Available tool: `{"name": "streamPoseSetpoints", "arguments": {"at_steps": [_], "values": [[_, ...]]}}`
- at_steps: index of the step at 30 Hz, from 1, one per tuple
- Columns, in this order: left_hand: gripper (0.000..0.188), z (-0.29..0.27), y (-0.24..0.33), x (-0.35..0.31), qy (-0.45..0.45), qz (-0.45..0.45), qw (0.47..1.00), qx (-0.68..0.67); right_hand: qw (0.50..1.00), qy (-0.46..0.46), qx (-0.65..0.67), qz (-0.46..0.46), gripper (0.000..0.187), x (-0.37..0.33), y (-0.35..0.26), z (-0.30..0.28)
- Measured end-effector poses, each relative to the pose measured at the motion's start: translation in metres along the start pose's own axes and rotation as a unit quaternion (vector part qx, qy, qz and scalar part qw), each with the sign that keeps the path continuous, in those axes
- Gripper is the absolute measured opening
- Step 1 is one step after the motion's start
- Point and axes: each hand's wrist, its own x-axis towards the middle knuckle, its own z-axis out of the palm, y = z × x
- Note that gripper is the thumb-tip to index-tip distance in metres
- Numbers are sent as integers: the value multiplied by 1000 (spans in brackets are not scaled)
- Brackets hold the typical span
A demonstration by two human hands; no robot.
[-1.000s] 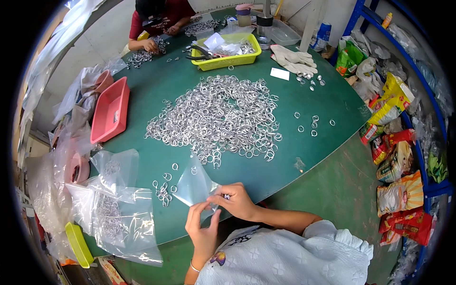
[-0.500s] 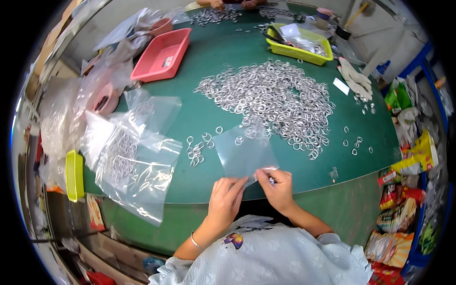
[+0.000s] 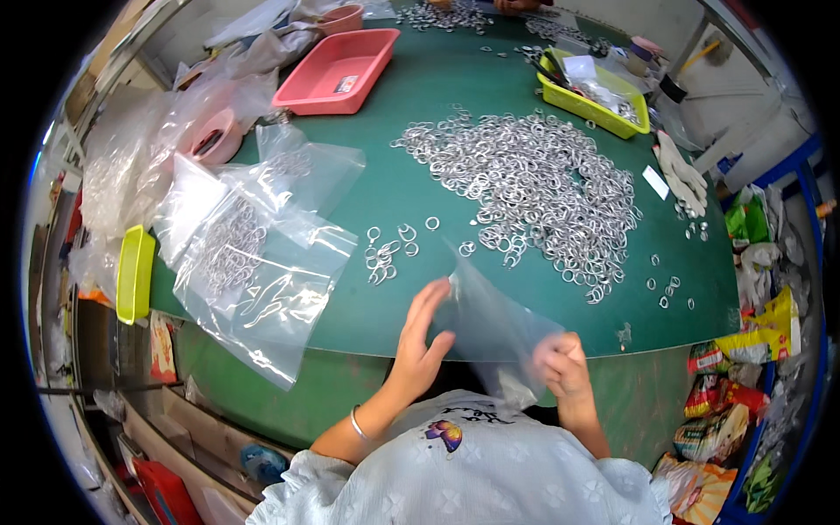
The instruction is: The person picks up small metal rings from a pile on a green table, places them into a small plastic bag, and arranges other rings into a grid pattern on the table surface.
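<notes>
A clear plastic bag (image 3: 497,317) hangs at the table's near edge, between my two hands. My right hand (image 3: 562,363) is closed on its right side, slightly smeared by motion. On the bag's left side is my left hand (image 3: 422,346), with fingers stretched out and thumb apart; the fingertips are up against the film. Just beyond the bag spreads a large heap of silver metal rings (image 3: 534,184). A small group of loose rings (image 3: 382,261) lies left of the bag. Further left, a larger clear bag (image 3: 232,249) with many rings inside rests on other plastic bags.
The green table (image 3: 385,188) also carries a red tray (image 3: 337,74), a yellow-green basket (image 3: 595,101) of tools and small bags, and white gloves (image 3: 681,175). A narrow yellow-green tray (image 3: 134,276) stands at the left edge. Across the table another person's hands (image 3: 512,5) show partly.
My right hand has moved right and down, pulling the plastic bag with it. The left hand has opened from its pinch, fingers now stretched upward. The whole view has shifted somewhat.
</notes>
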Motion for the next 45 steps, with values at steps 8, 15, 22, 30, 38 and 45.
{"name": "streamPoseSetpoints", "arguments": {"at_steps": [8, 15, 22, 30, 38, 45], "values": [[50, -13, -5, 15, -218, -83, 957, -171, 922, -331, 197, -38, 23, 34, -12, 11], [5, -36, -12, -6, -66, -165, 931, -319, 986, 149, -14, -70, 11, 40, -40, 2], [24, -19, 37, 0, 102, 59, 993, -7, 872, 175, -429, -157, 15, 24, -34, 40], [24, -10, 53, 20, -3, 165, 985, 53, 864, 82, -472, -153, 7, 44, -19, 83], [25, -29, 46, 55, 222, 208, 937, 173, 668, 212, -701, -133, 28, 62, -21, 55], [24, -11, 40, 70, 164, 258, 942, 139, 923, -138, 184, 309, 52, 68, -26, 73]]}}
